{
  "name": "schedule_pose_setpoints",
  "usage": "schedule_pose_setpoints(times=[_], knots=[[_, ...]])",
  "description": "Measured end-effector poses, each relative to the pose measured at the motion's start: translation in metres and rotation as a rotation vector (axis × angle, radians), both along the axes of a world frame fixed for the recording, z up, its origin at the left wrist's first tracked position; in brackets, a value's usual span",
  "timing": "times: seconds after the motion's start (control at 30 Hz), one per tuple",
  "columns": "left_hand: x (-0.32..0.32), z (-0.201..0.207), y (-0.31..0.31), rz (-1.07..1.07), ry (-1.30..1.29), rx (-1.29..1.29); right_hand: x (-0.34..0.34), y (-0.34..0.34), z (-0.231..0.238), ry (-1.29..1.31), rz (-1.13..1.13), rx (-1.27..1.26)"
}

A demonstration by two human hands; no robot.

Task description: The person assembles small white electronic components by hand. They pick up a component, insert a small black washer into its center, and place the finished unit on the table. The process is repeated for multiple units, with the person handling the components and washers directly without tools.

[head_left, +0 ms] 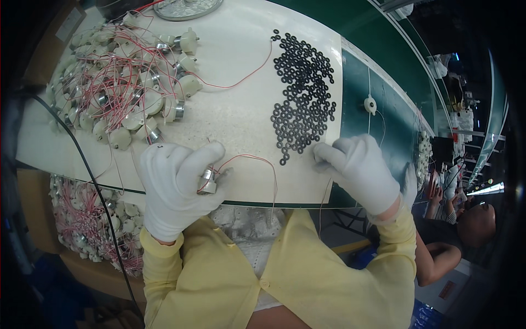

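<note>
On the table, motors lie left of rings.

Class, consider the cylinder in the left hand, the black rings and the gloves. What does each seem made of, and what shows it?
Cylinder: apparently metal, smooth and shiny; its silvery side catches bright highlights.
Black rings: perhaps rubber or plastic, fairly dull; too small to tell which.
Gloves: likely fabric, matte white; soft creases follow the fingers.

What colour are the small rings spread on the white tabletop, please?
The small rings are black, showing best in the head view.
</note>
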State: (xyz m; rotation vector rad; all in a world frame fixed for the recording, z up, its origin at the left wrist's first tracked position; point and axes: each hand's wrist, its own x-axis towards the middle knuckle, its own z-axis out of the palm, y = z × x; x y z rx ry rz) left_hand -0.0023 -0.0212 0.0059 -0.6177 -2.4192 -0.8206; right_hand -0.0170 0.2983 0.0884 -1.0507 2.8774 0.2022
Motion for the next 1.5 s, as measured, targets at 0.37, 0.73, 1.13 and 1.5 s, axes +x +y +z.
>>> schedule_pose_setpoints(times=[0.37,0.73,1.13,1.5], knots=[[0.003,-0.005,0.0,0.017,-0.008,0.004,0.024,0.046,-0.026,0.382,-0.082,0.082],[0.011,0.008,0.007,0.081,0.075,0.2,0.03,0.034,-0.038,0.255,-0.572,-0.269],[0.022,0.037,0.072,-0.244,0.24,0.096,0.052,-0.036,-0.011,-0.916,-0.528,-1.166],[-0.028,0.026,-0.002,0.299,0.016,-0.24,0.044,0.008,-0.009,-0.484,-0.606,-0.851]])
